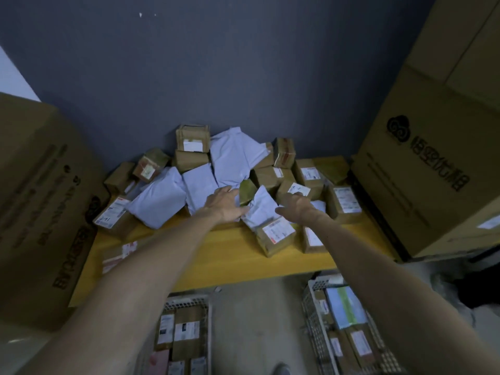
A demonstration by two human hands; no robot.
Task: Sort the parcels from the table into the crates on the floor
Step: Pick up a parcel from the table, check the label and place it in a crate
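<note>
Two bare forearms, no sleeves in sight, nothing worn at either wrist. Bare left hand (226, 203) and bare right hand (296, 205), no gloves, no rings or watch to be made out. Fingers (282, 210) uncovered. At the near edge, between the arms, the rounded dark grey toe of a shoe (281, 370), details too dim to tell.

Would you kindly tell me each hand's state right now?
Left hand: open, fingers spread on the white mailers.
Right hand: cannot be told; fingertips hidden.
</note>
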